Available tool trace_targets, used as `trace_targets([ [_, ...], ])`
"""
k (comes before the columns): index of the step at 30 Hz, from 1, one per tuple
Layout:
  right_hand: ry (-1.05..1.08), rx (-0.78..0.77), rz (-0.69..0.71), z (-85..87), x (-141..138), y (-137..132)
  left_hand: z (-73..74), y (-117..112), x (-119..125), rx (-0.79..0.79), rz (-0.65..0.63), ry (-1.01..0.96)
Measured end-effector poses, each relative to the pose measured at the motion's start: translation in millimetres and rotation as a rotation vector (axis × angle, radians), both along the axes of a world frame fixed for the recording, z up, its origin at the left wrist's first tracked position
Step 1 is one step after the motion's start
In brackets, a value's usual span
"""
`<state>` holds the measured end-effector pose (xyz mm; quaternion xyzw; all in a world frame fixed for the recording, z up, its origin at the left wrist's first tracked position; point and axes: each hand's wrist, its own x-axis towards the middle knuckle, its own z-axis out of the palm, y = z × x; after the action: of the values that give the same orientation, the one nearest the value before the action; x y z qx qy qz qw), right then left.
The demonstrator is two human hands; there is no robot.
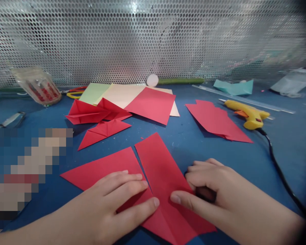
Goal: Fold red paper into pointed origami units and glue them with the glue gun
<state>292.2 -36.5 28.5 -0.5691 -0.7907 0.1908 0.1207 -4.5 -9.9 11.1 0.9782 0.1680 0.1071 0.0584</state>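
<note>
A red sheet of paper [165, 163] lies in front of me, creased and with parts folded over. A narrow gap runs from its far edge between two flaps and ends near my left fingertips. My left hand [124, 197] rests flat on the left flap, fingers apart, thumb by the gap's near end. The thumb of my right hand [214, 190] touches the right flap, while its other fingers curl beside the paper's edge. Something dark shows inside those curled fingers, mostly hidden. Beyond the sheet are several folded red paper pieces [104, 134].
Red sheets [216, 120] lie right of centre, beside a yellow glue gun [250, 112] with a black cord. Farther back are green and cream paper [127, 95], scissors [75, 93], a bag of red pieces [42, 88] and clear sticks [244, 98]. A perforated metal panel [142, 41] stands behind.
</note>
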Motion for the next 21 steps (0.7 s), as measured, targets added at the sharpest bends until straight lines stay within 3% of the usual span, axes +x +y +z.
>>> trace_targets([
  [4,0.014,-0.029,-0.002,0.1,0,0,-10.0,-3,-1,0.010,0.033,0.022],
  [9,0.009,-0.035,-0.005,2.1,-2,-4,-20.0,-2,-1,0.046,0.009,-0.096],
  [16,-0.030,-0.035,-0.015,1.6,-3,-4,-10.0,3,5,0.118,0.025,-0.126],
  [21,-0.120,-0.138,-0.023,3.6,-6,-2,-5.5,-1,3,0.127,0.017,0.003],
])
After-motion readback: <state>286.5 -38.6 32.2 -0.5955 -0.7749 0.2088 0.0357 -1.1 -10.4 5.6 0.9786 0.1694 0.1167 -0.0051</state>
